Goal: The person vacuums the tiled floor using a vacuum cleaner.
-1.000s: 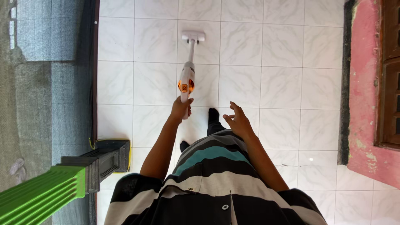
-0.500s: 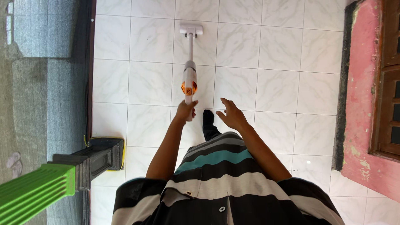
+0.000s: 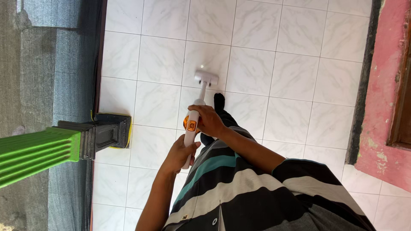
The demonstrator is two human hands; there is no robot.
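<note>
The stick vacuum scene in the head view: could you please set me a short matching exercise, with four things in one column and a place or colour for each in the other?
Things:
1. stick vacuum
2. left hand
3. right hand
4. fluted column

Descriptions:
A. bright green, at the left edge
B. grips the lower handle end
C. white with an orange panel, head on the tiled floor
D. rests over the body beside the orange panel

Pairs: 1-C, 2-B, 3-D, 4-A

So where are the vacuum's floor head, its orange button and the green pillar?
floor head (image 3: 206,78), head view, middle of the white nozzle.
orange button (image 3: 192,125), head view, its face.
green pillar (image 3: 36,152), head view, ribbed shaft.
</note>
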